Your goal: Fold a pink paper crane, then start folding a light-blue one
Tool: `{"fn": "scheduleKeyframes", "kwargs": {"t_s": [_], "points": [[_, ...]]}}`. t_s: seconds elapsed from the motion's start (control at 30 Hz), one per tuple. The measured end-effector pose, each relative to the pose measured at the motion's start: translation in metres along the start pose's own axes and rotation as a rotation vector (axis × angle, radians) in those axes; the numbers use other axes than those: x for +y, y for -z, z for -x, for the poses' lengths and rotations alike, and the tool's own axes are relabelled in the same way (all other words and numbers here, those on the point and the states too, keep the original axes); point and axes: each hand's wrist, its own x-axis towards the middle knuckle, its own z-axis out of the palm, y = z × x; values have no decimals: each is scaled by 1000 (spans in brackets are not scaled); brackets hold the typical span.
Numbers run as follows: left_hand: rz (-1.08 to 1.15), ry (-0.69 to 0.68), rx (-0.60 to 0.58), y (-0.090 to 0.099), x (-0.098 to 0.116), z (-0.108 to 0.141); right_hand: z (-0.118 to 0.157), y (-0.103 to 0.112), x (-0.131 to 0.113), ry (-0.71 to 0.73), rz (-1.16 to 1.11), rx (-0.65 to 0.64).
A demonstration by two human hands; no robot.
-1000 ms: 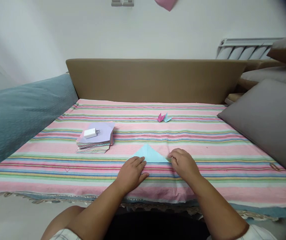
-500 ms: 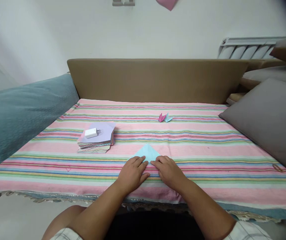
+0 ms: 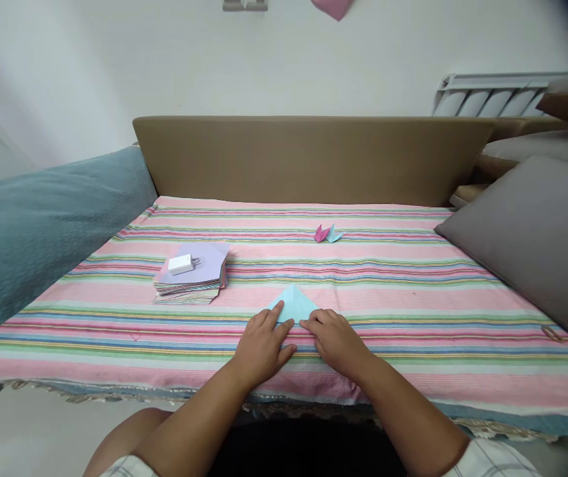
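Observation:
A light blue sheet of paper (image 3: 294,304), folded into a triangle with its peak pointing away from me, lies flat on the striped cloth. My left hand (image 3: 263,343) rests over its left corner, fingers spread and pressing on the paper and its near edge. At the right corner is my right hand (image 3: 334,336), its fingers curled together and the index fingertip at the near edge. Both corners of the triangle are hidden under my hands.
A stack of coloured paper (image 3: 192,287) sits on the left, with a white charger plug (image 3: 182,264) on top. Farther back lie a magenta folded paper piece (image 3: 320,233) and a light blue one (image 3: 333,234). A grey cushion (image 3: 537,232) leans at the right.
The fingers of my left hand have spread and shifted slightly on the paper, baring more of its left side. My right hand stays in place.

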Motion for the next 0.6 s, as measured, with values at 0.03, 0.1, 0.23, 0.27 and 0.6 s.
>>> {"fn": "scheduleKeyframes", "kwargs": {"t_s": [0.03, 0.1, 0.23, 0.27, 0.6], "points": [[3, 6, 0, 1, -1, 0, 0, 0, 0, 0, -3, 1], [6, 15, -7, 3, -3, 1, 0, 0, 0, -1, -9, 2], [-11, 46, -21, 9, -8, 3, 0, 1, -1, -4, -12, -2], [-14, 54, -17, 10, -9, 3, 0, 1, -1, -5, -15, -4], [-39, 98, 41, 21, -26, 8, -1, 2, 0, -6, -28, -15]]}}
